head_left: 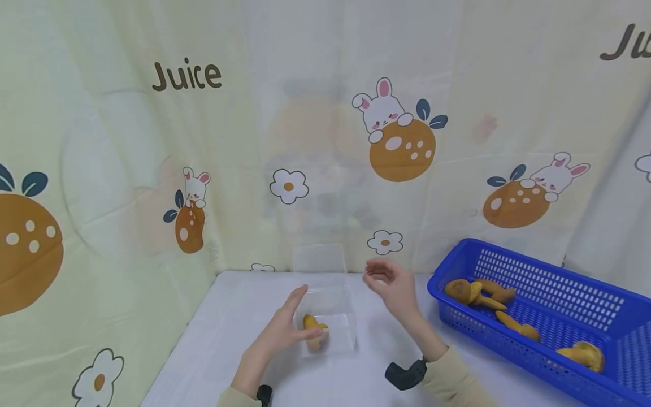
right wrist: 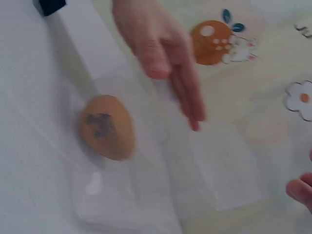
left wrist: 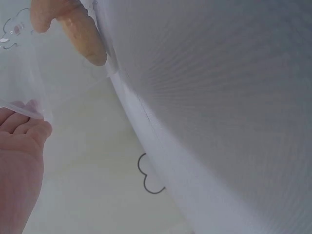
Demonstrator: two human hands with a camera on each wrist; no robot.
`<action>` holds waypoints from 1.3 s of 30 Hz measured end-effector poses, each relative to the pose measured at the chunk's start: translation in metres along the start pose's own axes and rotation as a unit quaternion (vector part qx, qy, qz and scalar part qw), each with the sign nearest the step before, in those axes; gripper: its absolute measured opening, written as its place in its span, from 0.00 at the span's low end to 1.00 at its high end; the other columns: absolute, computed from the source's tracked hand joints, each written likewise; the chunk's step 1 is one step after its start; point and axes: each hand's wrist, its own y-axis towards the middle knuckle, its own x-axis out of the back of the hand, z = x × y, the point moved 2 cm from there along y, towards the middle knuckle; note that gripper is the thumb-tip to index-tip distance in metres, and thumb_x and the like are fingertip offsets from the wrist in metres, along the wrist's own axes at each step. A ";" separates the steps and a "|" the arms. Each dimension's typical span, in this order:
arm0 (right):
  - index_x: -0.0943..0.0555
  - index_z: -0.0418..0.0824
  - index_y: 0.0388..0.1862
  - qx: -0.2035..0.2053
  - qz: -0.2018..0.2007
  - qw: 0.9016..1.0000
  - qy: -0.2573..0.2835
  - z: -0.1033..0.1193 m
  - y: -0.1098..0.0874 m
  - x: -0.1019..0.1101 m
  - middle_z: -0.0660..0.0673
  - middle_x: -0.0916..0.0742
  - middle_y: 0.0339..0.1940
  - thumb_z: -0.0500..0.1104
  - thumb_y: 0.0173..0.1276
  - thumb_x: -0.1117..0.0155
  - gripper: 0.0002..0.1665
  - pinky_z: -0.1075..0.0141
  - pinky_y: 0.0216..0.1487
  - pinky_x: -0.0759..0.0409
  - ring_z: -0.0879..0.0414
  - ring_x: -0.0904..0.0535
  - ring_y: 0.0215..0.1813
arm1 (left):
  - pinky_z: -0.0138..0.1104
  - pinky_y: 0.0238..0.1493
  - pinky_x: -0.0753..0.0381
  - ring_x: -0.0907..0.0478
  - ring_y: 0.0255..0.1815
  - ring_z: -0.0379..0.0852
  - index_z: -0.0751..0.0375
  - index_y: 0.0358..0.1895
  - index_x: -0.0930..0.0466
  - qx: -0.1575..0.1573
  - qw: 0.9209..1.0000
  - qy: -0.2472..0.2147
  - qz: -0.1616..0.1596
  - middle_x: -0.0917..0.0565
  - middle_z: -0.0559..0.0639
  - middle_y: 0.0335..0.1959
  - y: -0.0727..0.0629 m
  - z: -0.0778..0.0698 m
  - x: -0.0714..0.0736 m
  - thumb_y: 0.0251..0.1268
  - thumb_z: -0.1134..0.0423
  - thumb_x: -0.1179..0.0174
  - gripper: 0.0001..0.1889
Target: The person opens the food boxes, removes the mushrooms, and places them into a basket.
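Note:
A clear plastic box stands on the white table with its lid raised at the back. One yellow-brown mushroom lies inside, toward the left side; the right wrist view shows its rounded brown end with a grey patch. My left hand is at the box's left side, thumb in front and fingers extended toward the back. In the left wrist view, its fingertips meet the clear plastic edge. Right of the box, my right hand is raised, fingers loosely bent, holding nothing.
A blue perforated basket stands on the right, with several mushrooms in it. Behind the table hangs a printed curtain. A black wrist mount is on my right wrist.

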 end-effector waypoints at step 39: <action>0.17 0.38 0.18 -0.044 0.430 0.878 -0.204 -0.053 -0.007 -0.090 0.53 0.20 0.15 0.23 0.49 0.34 0.12 0.74 0.22 0.26 0.65 0.30 0.18 | 0.54 0.63 0.44 0.49 0.69 0.60 0.61 0.72 0.50 -0.012 1.000 0.001 -0.009 0.46 0.62 0.70 -0.001 0.000 0.000 0.47 0.46 0.30 0.52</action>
